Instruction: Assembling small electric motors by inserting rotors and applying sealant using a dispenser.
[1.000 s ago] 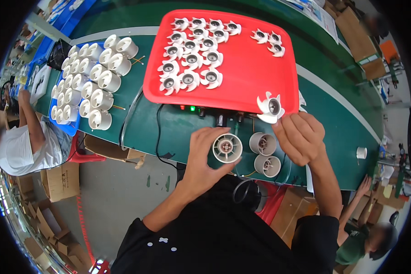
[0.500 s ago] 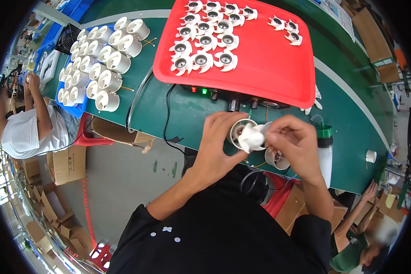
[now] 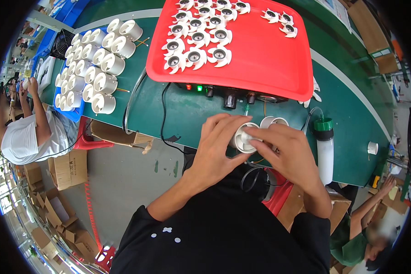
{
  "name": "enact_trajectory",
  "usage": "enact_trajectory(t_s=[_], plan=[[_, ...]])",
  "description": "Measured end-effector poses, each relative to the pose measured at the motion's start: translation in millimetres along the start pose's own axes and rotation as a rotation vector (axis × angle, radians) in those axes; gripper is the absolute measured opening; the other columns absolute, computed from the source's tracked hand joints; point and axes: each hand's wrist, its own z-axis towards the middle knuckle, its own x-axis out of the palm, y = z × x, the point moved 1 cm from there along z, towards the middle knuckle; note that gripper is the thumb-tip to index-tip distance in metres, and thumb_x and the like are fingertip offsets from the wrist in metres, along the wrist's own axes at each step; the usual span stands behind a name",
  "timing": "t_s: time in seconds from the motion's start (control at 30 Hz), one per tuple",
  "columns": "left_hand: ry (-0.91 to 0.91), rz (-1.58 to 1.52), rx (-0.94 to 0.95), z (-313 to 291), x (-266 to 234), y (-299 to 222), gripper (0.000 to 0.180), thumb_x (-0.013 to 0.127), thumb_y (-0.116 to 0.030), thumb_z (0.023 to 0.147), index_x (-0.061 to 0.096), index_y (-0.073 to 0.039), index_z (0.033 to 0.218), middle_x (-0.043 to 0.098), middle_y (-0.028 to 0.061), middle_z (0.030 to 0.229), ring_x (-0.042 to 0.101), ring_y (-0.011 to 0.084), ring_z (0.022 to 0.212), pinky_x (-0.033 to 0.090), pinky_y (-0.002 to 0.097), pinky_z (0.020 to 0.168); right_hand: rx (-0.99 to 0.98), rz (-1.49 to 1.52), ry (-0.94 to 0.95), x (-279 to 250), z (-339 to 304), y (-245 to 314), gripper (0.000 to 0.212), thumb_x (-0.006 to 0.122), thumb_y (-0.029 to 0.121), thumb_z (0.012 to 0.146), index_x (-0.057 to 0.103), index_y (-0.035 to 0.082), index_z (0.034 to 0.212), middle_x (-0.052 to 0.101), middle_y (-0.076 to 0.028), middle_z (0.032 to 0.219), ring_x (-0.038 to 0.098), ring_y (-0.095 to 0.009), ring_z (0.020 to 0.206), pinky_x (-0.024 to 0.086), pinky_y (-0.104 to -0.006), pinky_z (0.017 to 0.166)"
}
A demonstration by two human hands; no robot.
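Note:
My left hand (image 3: 214, 148) is wrapped round a white cylindrical fan housing (image 3: 237, 145) near the table's front edge, its open end facing up. Inside that housing sits a white fan impeller (image 3: 245, 141), level with or just below the rim. The thumb and fingertips of my right hand (image 3: 290, 153) are pinched at the impeller's middle, partly hiding it. A second white housing (image 3: 274, 120) stands just behind my right fingers, mostly covered by them. Rows of white impellers with dark round centres (image 3: 194, 56) lie on a red tray (image 3: 269, 73) beyond my hands.
Many white housings (image 3: 106, 83) stand on and beside a blue tray (image 3: 79, 112) at the left. Under the red tray is a black device with knobs (image 3: 230, 101). A green-capped bottle (image 3: 324, 153) stands right. Co-workers sit at both sides; cables (image 3: 163, 121) cross the table.
The impeller, held tilted above the housing's mouth before, is now down inside it. My right hand has moved left over the housing. The whole view has shifted slightly.

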Motion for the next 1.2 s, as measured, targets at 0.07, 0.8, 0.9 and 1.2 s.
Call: enact_trajectory(t_s=[0.07,0.8,0.9,1.2], plan=[[0.042,0.091,0.033,-4,-1,1,0.068,0.083,-0.007,0.063,0.058,-0.008,0.127,0.060,0.0085,0.123,0.050,0.0313,0.113,0.040,0.0417,0.098,-0.282,-0.259,0.093,-7,0,5,0.015,0.074,0.007,0.080,0.063,0.000,0.073,0.052,-0.010,0.062,0.047,-0.025,0.053,0.037,-0.0348,0.048],[-0.051,0.073,0.094,-3,9,-2,0.071,0.084,-0.004,0.056,0.060,-0.008,0.123,0.062,0.0075,0.121,0.052,0.0308,0.110,0.042,0.0404,0.096,-0.034,-0.040,-0.023,-2,-7,17,0.019,0.070,0.006,0.082,0.061,0.000,0.067,0.051,-0.011,0.057,0.048,-0.029,0.048,0.034,-0.0383,0.045],[-0.047,0.081,0.074,-10,4,1,0.071,0.084,-0.004,0.056,0.060,-0.009,0.123,0.062,0.0071,0.120,0.052,0.0301,0.110,0.041,0.0407,0.096,-0.042,0.023,0.197,-14,-1,23,0.027,0.066,0.009,0.087,0.058,-0.002,0.064,0.050,-0.013,0.056,0.046,-0.031,0.047,0.033,-0.0387,0.045],[-0.127,-0.069,0.056,-19,-8,16,0.051,0.084,-0.015,0.069,0.061,-0.011,0.114,0.059,0.0081,0.127,0.049,0.0316,0.118,0.038,0.0415,0.101,-0.014,-0.014,-0.078,-32,-32,-3,0.040,0.056,0.016,0.092,0.054,0.000,0.056,0.045,-0.008,0.053,0.043,-0.018,0.048,0.027,-0.0332,0.048]])
